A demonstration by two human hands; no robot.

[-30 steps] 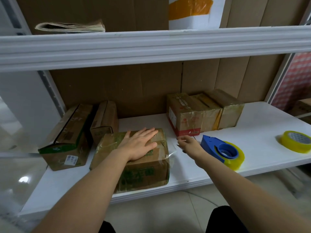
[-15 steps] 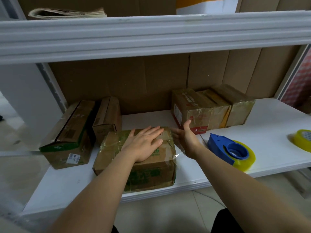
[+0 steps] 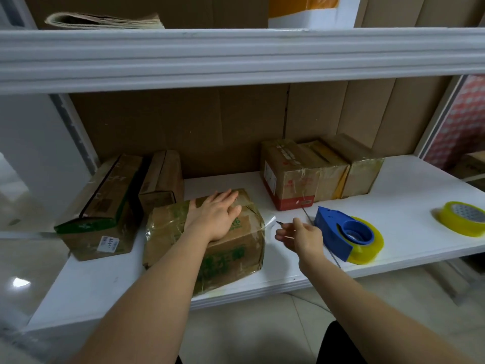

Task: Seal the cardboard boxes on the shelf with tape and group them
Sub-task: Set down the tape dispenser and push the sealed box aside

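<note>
A tape-wrapped cardboard box with green print (image 3: 231,256) lies at the shelf's front. My left hand (image 3: 217,219) rests flat on its top, fingers straight. A loose flap of clear tape (image 3: 269,224) sticks out from the box's right edge. My right hand (image 3: 299,233) is just right of it, with thumb and fingertips pinching the flap's free end. The blue tape dispenser with a yellow roll (image 3: 346,235) lies on the shelf right behind that hand. Two long boxes (image 3: 105,203) sit at the left. Three taped boxes (image 3: 315,172) stand grouped at the back right.
A spare yellow tape roll (image 3: 463,218) lies at the far right of the white shelf (image 3: 409,195). The upper shelf's thick edge (image 3: 236,56) hangs low overhead, carrying folded cardboard (image 3: 105,21). Cardboard sheets line the back wall.
My right hand left the box's right side, where its open palm was pressing, and moved right, closing its fingertips at the tape flap. The left hand stayed flat on the box.
</note>
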